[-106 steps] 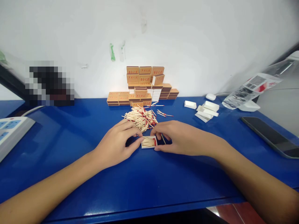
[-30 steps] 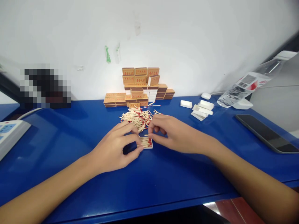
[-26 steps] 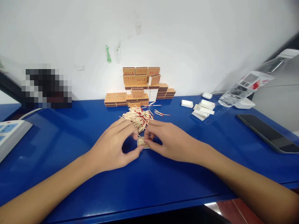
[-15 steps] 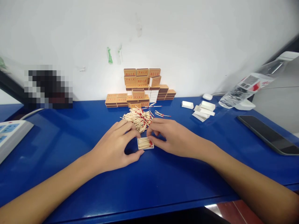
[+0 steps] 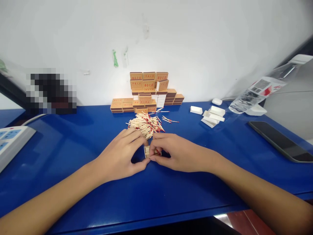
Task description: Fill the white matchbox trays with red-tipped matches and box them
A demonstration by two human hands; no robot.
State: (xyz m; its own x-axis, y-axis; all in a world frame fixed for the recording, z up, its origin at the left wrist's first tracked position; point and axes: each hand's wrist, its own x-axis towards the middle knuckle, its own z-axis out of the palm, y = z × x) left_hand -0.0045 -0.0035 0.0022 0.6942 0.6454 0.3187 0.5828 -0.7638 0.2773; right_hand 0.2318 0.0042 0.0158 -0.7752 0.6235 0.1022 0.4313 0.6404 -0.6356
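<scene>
A small white matchbox tray [image 5: 146,148] filled with red-tipped matches lies on the blue table in front of me. My left hand [image 5: 126,155] grips the tray's left end, thumb on the near side and fingers on the far side. Over the tray's right part, my right hand [image 5: 172,151] is closed, with thumb and fingertips pressed together at the near edge. Its fingers cover many of the matches; whether they pinch matches or the tray wall is hidden. Just beyond both hands spreads a heap of loose matches [image 5: 145,124].
Brown matchboxes [image 5: 149,85] are stacked against the wall. Several white trays [image 5: 217,111] lie at the right, near a tilted water bottle [image 5: 259,91] and a phone [image 5: 281,140]. A white power strip [image 5: 17,140] sits at the left. A few stray matches [image 5: 168,120] lie beside the heap.
My right hand has moved left and toward me, from the tray's right end to over its middle. My left hand keeps its hold on the tray.
</scene>
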